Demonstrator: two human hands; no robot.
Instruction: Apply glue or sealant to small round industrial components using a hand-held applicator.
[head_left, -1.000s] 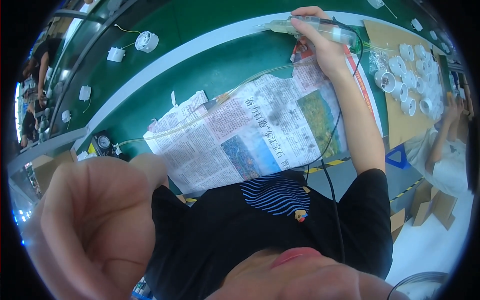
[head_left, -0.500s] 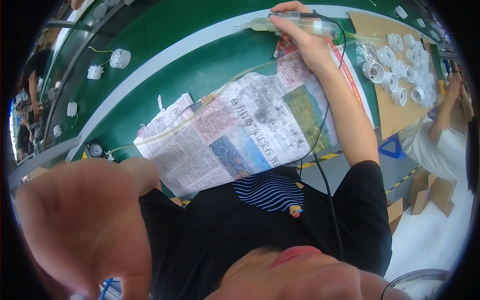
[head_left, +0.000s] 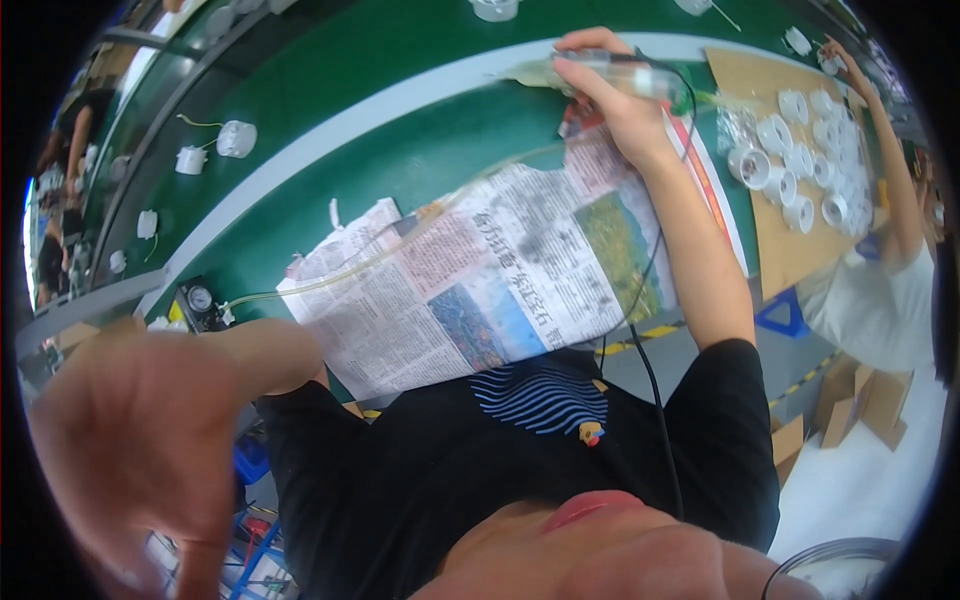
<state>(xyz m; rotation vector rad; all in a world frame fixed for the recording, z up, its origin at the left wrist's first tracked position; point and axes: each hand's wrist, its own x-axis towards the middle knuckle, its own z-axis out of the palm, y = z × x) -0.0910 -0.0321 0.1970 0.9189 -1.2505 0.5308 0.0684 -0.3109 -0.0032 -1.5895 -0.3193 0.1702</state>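
My right hand [head_left: 635,125] is closed around a translucent dispensing syringe [head_left: 645,80] with a narrow tip pointing left, blurred by motion. It is above the far edge of the green bench, beyond the newspaper. A thin clear hose [head_left: 365,265] crosses the newspaper toward that hand, and a dark cord [head_left: 650,365] hangs past my forearm. My left hand [head_left: 145,430] is raised very close at the left, large and smeared. Its palm side shows, but the fingertips are hidden, so I cannot make out anything in it. The printed newspaper [head_left: 400,330] lies flat before me, torn along its far edge.
Many white cup-shaped parts [head_left: 797,160] stand on a cardboard sheet [head_left: 740,75] at the right. More white parts [head_left: 236,139] sit on the green belt [head_left: 330,70]. A pressure gauge [head_left: 199,298] is at the left. At far right a person's arm [head_left: 900,190] reaches up.
The view has shifted a little. My left hand has moved slightly and its fingers spread differently. The syringe remains in my right hand. At the right, the other person's arm has swung up toward the belt.
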